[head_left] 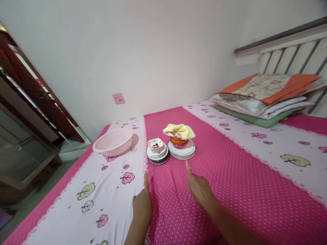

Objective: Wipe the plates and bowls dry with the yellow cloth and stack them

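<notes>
Left hand [142, 206], open and gripping nothing, sends its forefinger straight across the bedspread [171, 200]; right hand [200, 188], open and unladen too, does likewise! Left plate stack [157, 157] sits at the left hand's one o'clock, topped by a patterned dish [155, 145]. At the right hand's eleven, right plate stack [182, 156] carries orange bowls [178, 141] beneath a yellow cloth [178, 130]. Pink basin [112, 149]: left hand's eleven.

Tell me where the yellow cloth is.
In the head view, just right of centre, the yellow cloth lies atop the bowls on the right plate stack.
</notes>
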The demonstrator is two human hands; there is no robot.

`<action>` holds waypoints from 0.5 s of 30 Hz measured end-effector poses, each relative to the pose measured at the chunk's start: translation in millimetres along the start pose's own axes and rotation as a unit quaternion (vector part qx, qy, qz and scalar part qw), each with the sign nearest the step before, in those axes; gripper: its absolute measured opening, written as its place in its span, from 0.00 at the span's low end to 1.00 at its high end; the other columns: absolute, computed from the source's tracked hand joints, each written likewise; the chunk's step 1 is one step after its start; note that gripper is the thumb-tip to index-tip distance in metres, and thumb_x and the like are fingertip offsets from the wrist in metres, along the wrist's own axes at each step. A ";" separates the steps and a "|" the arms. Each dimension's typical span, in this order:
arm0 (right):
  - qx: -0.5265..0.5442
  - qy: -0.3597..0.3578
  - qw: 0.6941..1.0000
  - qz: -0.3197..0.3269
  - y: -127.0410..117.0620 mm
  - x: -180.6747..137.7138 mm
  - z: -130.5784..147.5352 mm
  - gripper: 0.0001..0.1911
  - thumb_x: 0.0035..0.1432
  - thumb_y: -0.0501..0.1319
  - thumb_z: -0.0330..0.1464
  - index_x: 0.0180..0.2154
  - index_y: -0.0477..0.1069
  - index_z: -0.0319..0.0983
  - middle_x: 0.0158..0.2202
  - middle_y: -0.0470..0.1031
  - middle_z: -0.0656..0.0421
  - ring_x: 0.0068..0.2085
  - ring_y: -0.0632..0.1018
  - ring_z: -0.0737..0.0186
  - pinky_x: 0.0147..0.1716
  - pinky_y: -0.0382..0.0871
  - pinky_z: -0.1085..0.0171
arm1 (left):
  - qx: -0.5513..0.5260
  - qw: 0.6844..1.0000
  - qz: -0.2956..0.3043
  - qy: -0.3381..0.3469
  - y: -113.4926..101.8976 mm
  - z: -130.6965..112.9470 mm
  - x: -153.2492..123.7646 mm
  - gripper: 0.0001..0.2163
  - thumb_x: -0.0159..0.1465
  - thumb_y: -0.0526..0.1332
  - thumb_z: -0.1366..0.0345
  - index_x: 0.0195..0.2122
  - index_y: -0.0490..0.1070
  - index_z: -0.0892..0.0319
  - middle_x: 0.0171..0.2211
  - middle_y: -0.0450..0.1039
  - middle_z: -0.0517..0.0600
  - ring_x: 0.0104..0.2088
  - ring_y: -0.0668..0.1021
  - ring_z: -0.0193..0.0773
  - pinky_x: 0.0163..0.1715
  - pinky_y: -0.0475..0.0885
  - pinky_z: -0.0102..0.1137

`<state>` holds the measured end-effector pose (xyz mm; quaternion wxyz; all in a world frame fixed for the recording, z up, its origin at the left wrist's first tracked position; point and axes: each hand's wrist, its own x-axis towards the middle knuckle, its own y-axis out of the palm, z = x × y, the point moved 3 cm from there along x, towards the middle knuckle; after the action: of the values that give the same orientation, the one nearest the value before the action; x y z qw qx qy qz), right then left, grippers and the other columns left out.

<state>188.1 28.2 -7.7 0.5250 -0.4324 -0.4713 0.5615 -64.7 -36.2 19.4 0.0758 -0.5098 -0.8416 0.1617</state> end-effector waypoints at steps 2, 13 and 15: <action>0.001 -0.005 1.000 0.003 -2.2 -1.2 0.1 0.45 0.63 0.52 0.19 0.77 0.38 0.33 0.37 0.85 0.46 0.39 0.87 0.47 0.40 0.72 0.58 | -0.041 0.999 0.003 -0.018 -1.1 1.9 -0.9 0.31 0.55 0.57 0.82 0.59 0.77 0.53 0.14 0.57 0.39 0.33 0.82 0.53 0.67 0.55 0.54; 0.179 -0.016 0.981 0.073 4.9 -7.2 -5.9 0.30 0.67 0.48 0.22 0.68 0.62 0.28 0.39 0.83 0.41 0.41 0.83 0.48 0.41 0.68 0.57 | 0.124 0.990 0.033 0.054 2.1 18.9 1.2 0.35 0.55 0.64 0.79 0.65 0.71 0.54 0.14 0.60 0.36 0.18 0.68 0.43 0.45 0.70 0.37; 0.257 -0.039 0.959 0.114 16.0 -12.8 -6.0 0.18 0.70 0.50 0.27 0.51 0.76 0.33 0.40 0.82 0.45 0.40 0.81 0.51 0.40 0.67 0.58 | 0.071 0.993 0.089 0.017 12.1 27.5 -3.0 0.30 0.55 0.70 0.75 0.61 0.74 0.58 0.16 0.65 0.38 0.20 0.70 0.42 0.38 0.70 0.34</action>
<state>192.0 15.8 -24.6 0.5323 -0.3119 -0.2787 0.7360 -61.3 -39.0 -10.4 0.1118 -0.5787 -0.7778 0.2183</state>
